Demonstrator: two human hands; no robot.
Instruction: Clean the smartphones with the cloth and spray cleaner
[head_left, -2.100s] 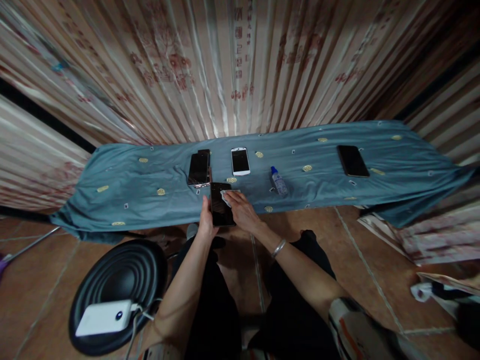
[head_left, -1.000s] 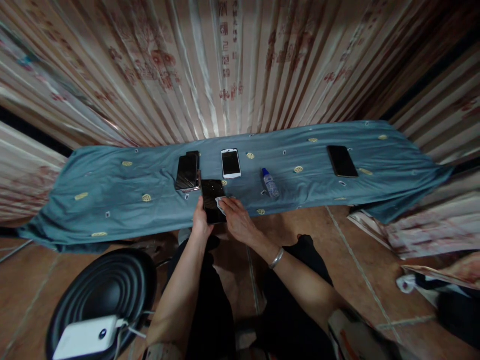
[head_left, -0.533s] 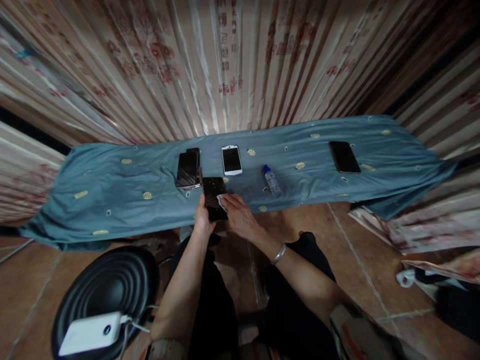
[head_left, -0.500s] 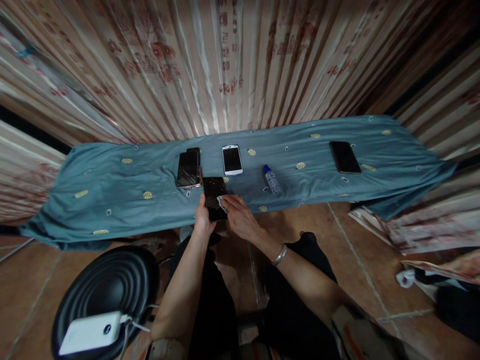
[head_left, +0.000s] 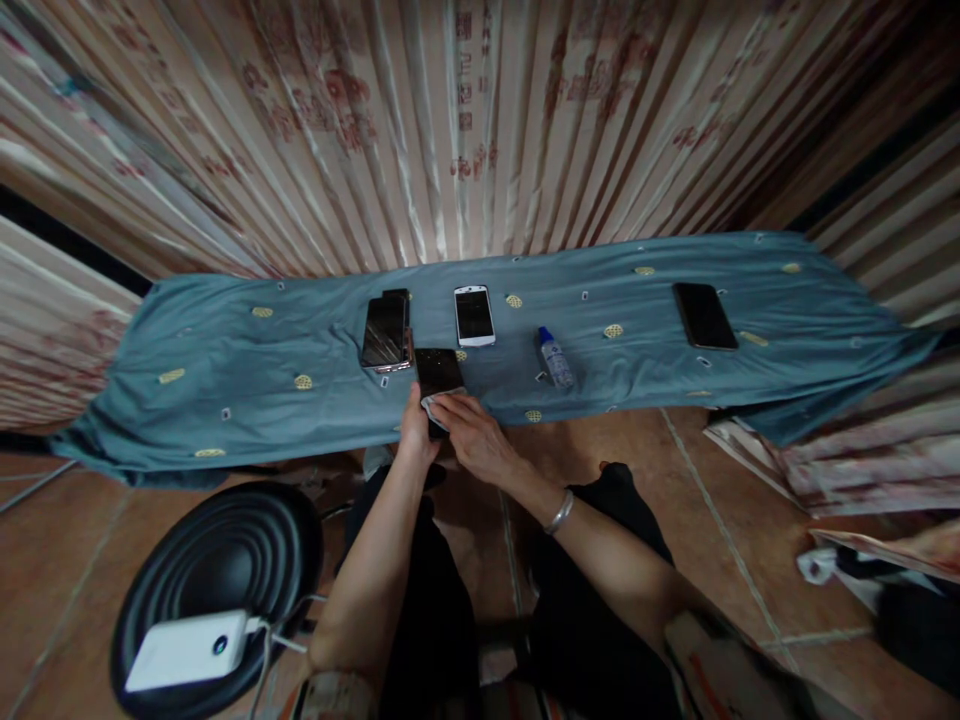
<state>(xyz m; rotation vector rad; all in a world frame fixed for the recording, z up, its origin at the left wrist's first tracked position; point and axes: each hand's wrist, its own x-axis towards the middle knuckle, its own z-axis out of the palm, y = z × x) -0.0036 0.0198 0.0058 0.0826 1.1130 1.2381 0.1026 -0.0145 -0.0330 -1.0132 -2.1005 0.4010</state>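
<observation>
My left hand grips a black phone by its lower left side, at the near edge of the cloth-covered table. Light specks show on the dark screen. My right hand presses a small white cloth flat against the phone's lower part, its fingers closed over it. Just beyond on the left lie dark phones, one partly over another. A white phone rests face up farther back. To the right, a clear bottle with a blue cap lies on its side.
Blue-green patterned fabric covers the long narrow table. Another black phone lies at its right. Below on the left, a white power bank with cables sits on a round black ridged stool. Pleated curtains hang behind.
My right hand has moved the white cloth leftward across the phone, close to my left thumb. The whole view has shifted slightly; the other phones and the bottle stay in place.
</observation>
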